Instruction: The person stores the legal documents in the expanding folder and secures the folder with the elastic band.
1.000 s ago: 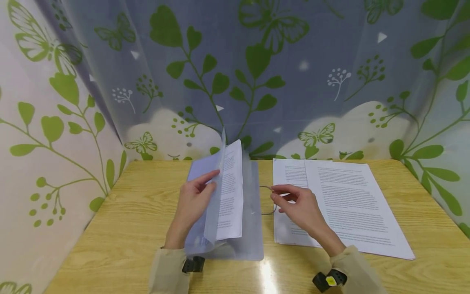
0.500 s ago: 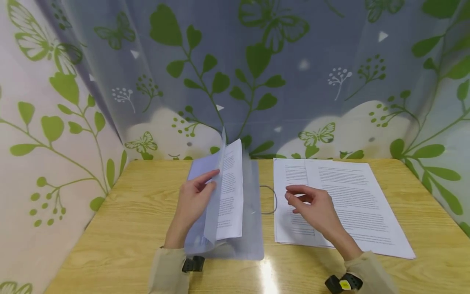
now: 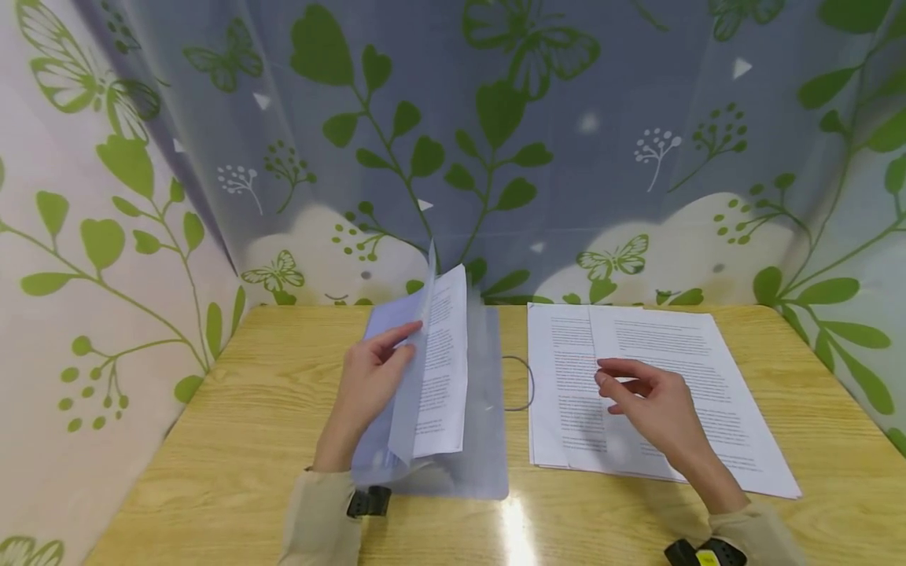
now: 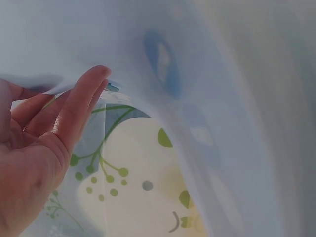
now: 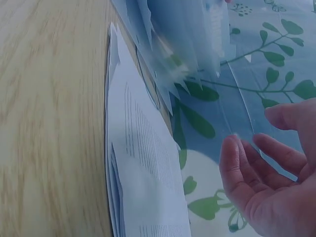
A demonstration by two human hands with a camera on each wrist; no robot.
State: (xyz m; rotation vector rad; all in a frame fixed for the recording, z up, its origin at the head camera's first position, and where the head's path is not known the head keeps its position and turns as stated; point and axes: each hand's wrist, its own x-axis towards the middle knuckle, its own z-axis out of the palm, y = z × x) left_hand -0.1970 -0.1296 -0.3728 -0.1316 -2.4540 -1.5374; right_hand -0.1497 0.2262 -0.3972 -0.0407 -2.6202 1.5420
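A translucent folder (image 3: pixel 488 460) lies open on the table, its left cover and plastic sleeves raised. Printed sheets (image 3: pixel 444 377) stand tilted inside it. My left hand (image 3: pixel 368 381) holds the raised sleeves at their left side, thumb and fingers at the plastic. The left wrist view shows the fingers (image 4: pixel 81 98) at the edge of the plastic (image 4: pixel 197 59). My right hand (image 3: pixel 658 401) hovers above a pile of printed papers (image 3: pixel 566 377), fingers loosely bent and holding nothing. An elastic cord loop (image 3: pixel 531 385) sticks out from the folder's right edge, near the pile.
A light wooden table (image 3: pixel 233 440) carries everything. Behind and at both sides hangs a curtain (image 3: pixel 396 118) with leaf and butterfly prints. In the right wrist view the paper pile (image 5: pixel 143 148) lies beside the folder.
My right hand has let go of the cord loop and moved right, over the loose papers. The left hand and the raised sleeves have hardly moved.
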